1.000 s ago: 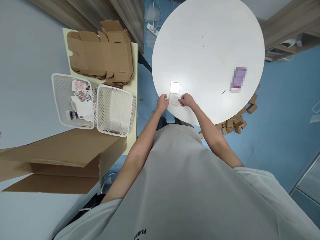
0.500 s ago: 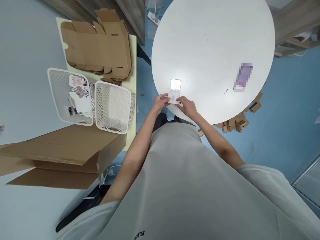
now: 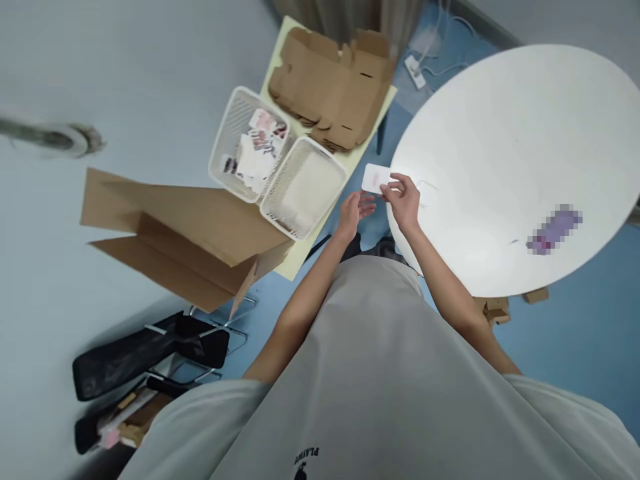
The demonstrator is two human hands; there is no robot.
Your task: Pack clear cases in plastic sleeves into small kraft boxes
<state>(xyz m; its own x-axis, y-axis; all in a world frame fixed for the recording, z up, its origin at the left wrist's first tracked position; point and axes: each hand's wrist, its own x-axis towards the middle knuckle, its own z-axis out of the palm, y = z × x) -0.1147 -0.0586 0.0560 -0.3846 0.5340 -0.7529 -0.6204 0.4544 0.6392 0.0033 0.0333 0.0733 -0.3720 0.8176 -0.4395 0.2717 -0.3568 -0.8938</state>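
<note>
My right hand (image 3: 404, 200) pinches a small clear plastic case (image 3: 375, 179), now closed, and holds it off the left edge of the round white table (image 3: 505, 153). My left hand (image 3: 354, 211) hovers just below the case with its fingers spread and nothing in it. The case sits in the air between the table and two white mesh baskets (image 3: 280, 160). One basket (image 3: 250, 143) holds several small printed packets; the other basket (image 3: 306, 187) looks nearly bare.
A stack of flat brown cardboard blanks (image 3: 333, 83) lies beyond the baskets on a pale yellow table. A large open cardboard carton (image 3: 180, 233) stands left of me. A black chair (image 3: 150, 353) is at lower left. A blurred purple object (image 3: 554, 230) lies on the round table.
The view has swung left. The case, open on the table before, is now closed and lifted off the table edge in my right hand; my left hand has let go of it.
</note>
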